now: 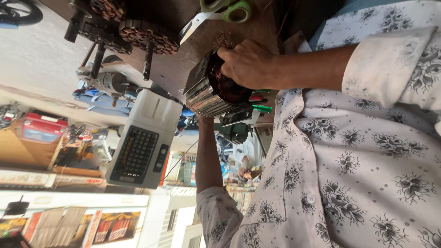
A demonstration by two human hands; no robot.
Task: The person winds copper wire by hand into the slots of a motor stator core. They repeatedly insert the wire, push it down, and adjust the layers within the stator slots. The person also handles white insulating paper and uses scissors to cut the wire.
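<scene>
The view is turned sideways, with my flowered shirt filling the right. A motor stator (206,94), a stack of grey metal plates with dark reddish copper winding, is held at the edge of a wooden table (183,62). My right hand (248,64) comes in from the right and grips the winding end, its fingers curled over the coil. My left arm rises from below, and my left hand (205,121) is mostly hidden behind the underside of the stator, holding it up.
Green-handled scissors (229,9) lie on the table above the stator. Several wound rotors on shafts (147,36) rest to the left. A white box with a dark grille (142,138) stands beside the stator. Green and red tool handles (259,103) stick out near my shirt. Behind is a street with shops.
</scene>
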